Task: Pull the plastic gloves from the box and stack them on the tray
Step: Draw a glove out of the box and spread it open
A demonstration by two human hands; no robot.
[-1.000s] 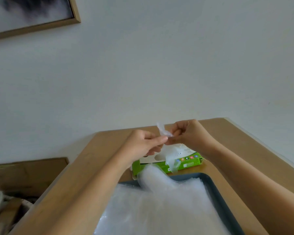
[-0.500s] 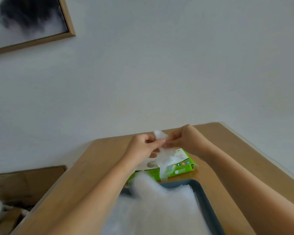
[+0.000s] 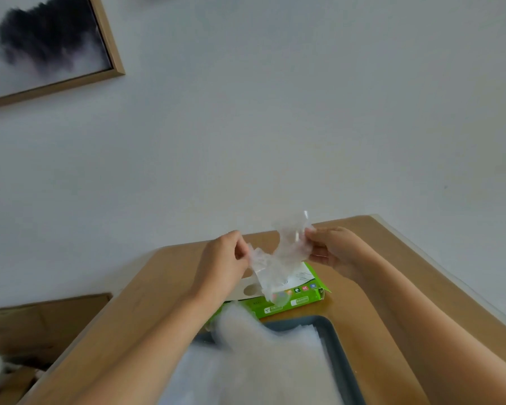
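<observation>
One thin, clear plastic glove [image 3: 278, 255] is held in the air above the box, stretched between the two hands. The left hand [image 3: 222, 258] pinches its crumpled lower-left edge between thumb and fingertips. The right hand [image 3: 333, 249] pinches the upper-right edge, with the other fingers curled in. The glove's lower end hangs down in front of the green box [image 3: 297, 301]; the film is too blurred to tell whether that end is free of the opening.

The step in hand looks like spreading a drawn glove flat. The next move probably calls for bringing it toward the person and down onto the pile, keeping both pinches until the film lies smooth, since it is light and likely to cling or fold.

The box lies flat on the wooden table [image 3: 362, 302], and its oval slot is partly visible. Nearer the person, almost touching the box, is the dark blue-grey tray [image 3: 338, 343]. It holds a thick, hazy white stack of gloves [image 3: 260, 363] that covers most of it.
</observation>
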